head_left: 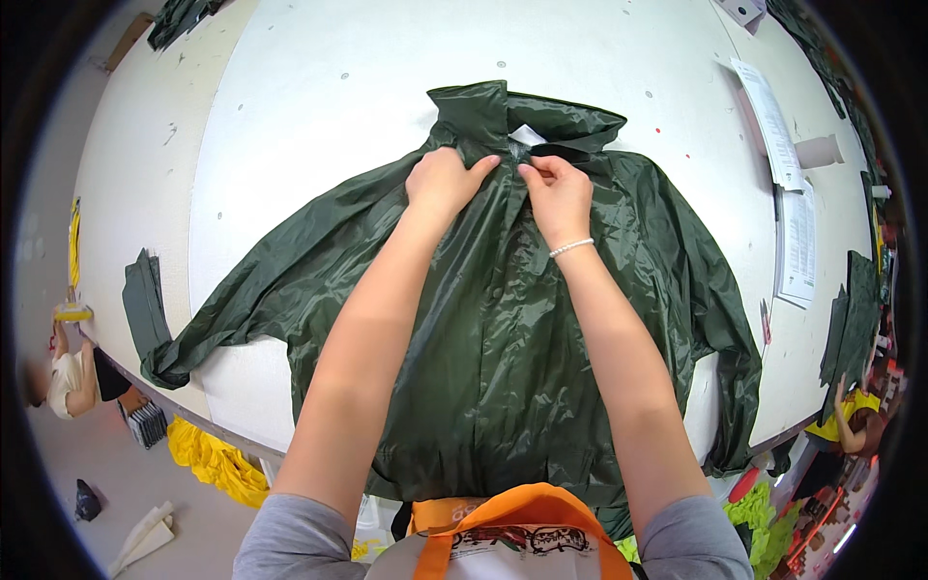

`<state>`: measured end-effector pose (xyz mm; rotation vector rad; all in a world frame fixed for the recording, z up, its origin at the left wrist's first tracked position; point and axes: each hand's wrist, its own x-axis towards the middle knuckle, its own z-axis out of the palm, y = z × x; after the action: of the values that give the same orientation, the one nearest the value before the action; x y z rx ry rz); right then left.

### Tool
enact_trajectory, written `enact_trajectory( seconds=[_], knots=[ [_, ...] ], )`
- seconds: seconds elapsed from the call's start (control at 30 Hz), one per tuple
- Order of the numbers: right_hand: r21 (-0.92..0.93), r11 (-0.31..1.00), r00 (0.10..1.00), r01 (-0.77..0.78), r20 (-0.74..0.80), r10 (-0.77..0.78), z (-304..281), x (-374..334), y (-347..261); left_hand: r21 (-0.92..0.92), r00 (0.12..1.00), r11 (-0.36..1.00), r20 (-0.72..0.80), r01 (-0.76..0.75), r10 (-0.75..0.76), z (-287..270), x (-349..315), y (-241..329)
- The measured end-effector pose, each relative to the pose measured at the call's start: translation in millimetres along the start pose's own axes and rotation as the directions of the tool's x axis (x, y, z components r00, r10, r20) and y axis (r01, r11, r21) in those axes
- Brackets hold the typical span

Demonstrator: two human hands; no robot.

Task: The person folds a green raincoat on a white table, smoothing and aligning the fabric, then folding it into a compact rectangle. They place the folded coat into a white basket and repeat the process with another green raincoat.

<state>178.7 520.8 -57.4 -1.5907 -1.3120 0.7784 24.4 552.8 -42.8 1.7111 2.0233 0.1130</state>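
A shiny dark green rain jacket (pixel 541 367) lies spread front up on the white table, its collar (pixel 471 108) at the far end and both sleeves out to the sides. My left hand (pixel 447 184) is closed on the left front just below the collar, thumb pointing along the fabric toward the middle. On the other side of the front opening, my right hand (pixel 561 198) pinches the jacket's edge between thumb and fingers. Between the hands, a small white patch (pixel 527 135) shows inside the neck. Some fingertips are hidden by the fabric and the hands.
Printed paper sheets (pixel 796 242) and a paper roll (pixel 819 152) lie at the table's right. Folded dark green pieces rest near both side edges, one (pixel 145 300) by the left sleeve. Yellow fabric (pixel 215 459) hangs below the left edge. Other people are at both sides.
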Motion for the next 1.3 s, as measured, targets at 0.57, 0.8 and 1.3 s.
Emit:
enact_trajectory(
  seconds=[0.57,0.8,1.3],
  knots=[
    [-0.194,0.933,0.951,0.302,0.124,-0.282,13,2,14,-0.787,0.887,0.616,0.284,-0.001,0.364,21,13,-6],
    [-0.160,0.944,0.954,0.289,0.130,-0.270,18,-4,19,-0.727,0.925,0.679,0.181,-0.103,0.334,30,11,-3],
    [-0.279,0.960,0.969,0.014,0.240,0.055,-28,-154,-7,-0.053,0.998,0.997,0.025,-0.060,0.062,26,-139,-24]
  ],
)
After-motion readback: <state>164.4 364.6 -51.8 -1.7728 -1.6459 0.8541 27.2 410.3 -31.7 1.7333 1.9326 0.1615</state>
